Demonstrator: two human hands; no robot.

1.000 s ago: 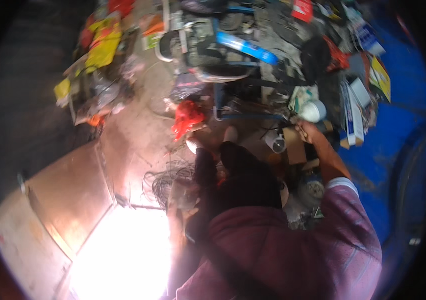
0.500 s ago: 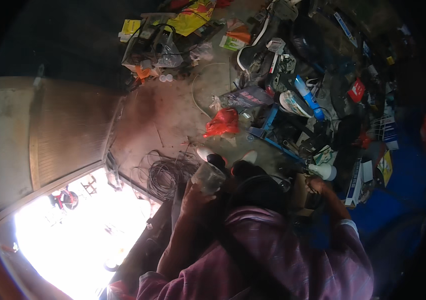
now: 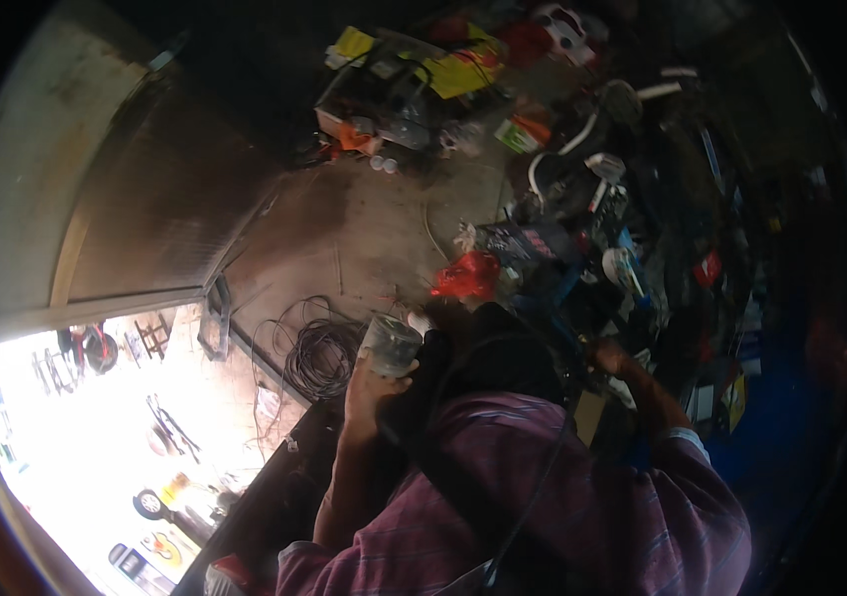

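Two bare hands, both your own, show in the head view. Your left hand (image 3: 381,381) is closed around a translucent grey cylindrical container (image 3: 393,344), which tilts in the grip in front of your left side, raised above the floor. Your right hand (image 3: 610,358) reaches out to your right, over the dark clutter. Its fingers look bent, but shadow and blur hide the tips, so you cannot tell whether it is gripping anything. A tan cardboard box (image 3: 587,415) sits just below that wrist, near your side.

Left of the container, a loose coil of dark wire (image 3: 322,360) lies on the dusty brown floor (image 3: 344,228). Beyond your feet you have a crumpled red plastic bag (image 3: 468,275), with a dark printed packet (image 3: 523,241) just past it. Farther right lie a pale, rounded shoe-like object (image 3: 618,268) and a small red packet (image 3: 708,268) in the dim heap. A blue sheet-like surface (image 3: 741,462) spreads at your far right.

Toward the far edge, a bright yellow plastic bag (image 3: 463,76) rests among mixed items, near an orange crumpled piece (image 3: 354,137). On your left, a glaring doorway opening (image 3: 76,427) shows a small dark wheel (image 3: 148,504) outside.
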